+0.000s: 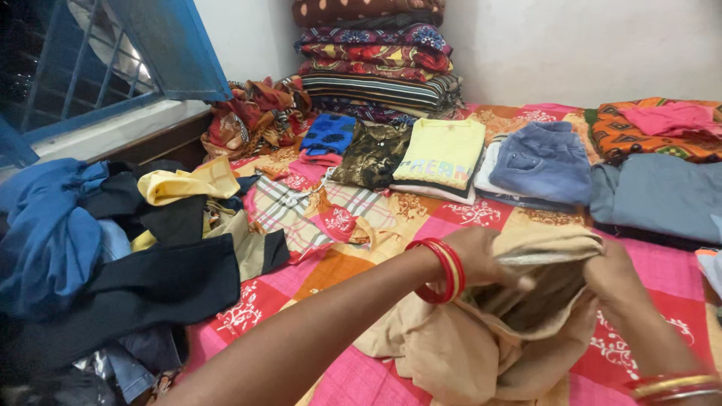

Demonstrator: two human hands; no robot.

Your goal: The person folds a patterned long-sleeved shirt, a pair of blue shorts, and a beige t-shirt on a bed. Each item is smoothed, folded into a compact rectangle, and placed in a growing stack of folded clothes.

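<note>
Both hands grip tan garment; bedspread beyond looks bare.

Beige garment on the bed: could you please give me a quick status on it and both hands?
Left hand and right hand both gripping the beige garment, bunched over the patchwork bedsheet. Unfolded clothes pile at left, apart.
</note>
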